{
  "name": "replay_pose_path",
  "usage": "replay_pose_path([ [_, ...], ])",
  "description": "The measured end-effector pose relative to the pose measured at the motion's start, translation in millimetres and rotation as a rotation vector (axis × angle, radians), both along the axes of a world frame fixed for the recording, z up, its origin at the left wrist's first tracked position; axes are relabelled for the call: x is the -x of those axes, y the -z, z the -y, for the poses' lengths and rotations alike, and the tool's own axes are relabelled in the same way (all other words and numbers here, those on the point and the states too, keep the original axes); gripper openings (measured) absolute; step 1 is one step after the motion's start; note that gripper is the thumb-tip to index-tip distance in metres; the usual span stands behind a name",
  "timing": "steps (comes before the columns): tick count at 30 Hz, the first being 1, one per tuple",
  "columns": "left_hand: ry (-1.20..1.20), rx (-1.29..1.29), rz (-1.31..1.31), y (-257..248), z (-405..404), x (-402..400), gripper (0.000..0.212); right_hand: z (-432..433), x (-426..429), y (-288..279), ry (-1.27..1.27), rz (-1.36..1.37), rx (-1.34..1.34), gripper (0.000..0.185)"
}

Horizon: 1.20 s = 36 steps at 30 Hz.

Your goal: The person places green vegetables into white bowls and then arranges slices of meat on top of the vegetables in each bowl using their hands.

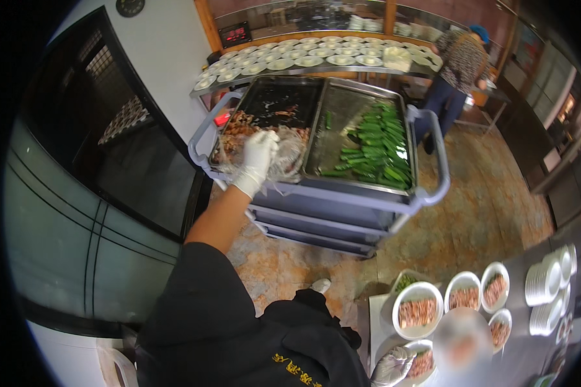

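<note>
My left hand (260, 157), in a white glove, reaches over a metal tray of brown cooked meat pieces (237, 126). Its fingers are curled into clear plastic film (288, 154) that lies over part of the meat. My right hand (392, 368), also gloved, is at the bottom edge beside a white bowl of sliced meat (421, 363). Its fingers bend towards the bowl's rim; whether they grip anything is unclear. To the right of the meat, a second metal tray (336, 145) holds green vegetable pieces (380, 140). Both trays rest on a grey trolley (319, 191).
More white bowls of sliced meat (417, 312) stand on a metal counter (382, 321) at lower right, near stacked white plates (542, 283). Many plates (307, 61) cover a long table behind the trolley. A co-worker (457, 72) stands at the back right. A dark-framed door (140, 130) is at left.
</note>
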State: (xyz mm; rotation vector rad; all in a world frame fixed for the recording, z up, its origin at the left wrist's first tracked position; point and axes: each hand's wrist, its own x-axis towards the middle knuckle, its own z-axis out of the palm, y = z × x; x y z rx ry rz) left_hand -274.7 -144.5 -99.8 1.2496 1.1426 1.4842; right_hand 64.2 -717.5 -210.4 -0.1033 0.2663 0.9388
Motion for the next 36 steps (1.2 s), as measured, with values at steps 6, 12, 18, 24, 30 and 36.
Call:
replay_pose_path([
  [6, -0.372, 0.018, -0.677, -5, -156, 207, 0.011, -134, 24, -11, -0.068, 0.046, 0.189, 0.013],
  [12, -0.264, 0.246, -1.255, 5, -217, 223, 0.029, -207, 45, -20, -0.101, 0.083, 0.302, 0.015],
  [18, -0.269, 0.374, -1.644, 3, -270, 151, 0.051, -238, 57, -12, -0.075, 0.12, 0.374, 0.017],
  [24, -0.295, 0.447, -1.849, 16, -294, 130, 0.066, -261, 55, -17, -0.072, 0.166, 0.394, 0.019],
  [30, -0.107, 0.471, -1.843, 20, -304, 118, 0.037, -299, 73, -33, -0.115, 0.171, 0.348, 0.024],
  [36, -0.148, 0.418, -1.903, 39, -315, 128, 0.03, -316, 101, -33, -0.131, 0.111, 0.387, 0.024],
])
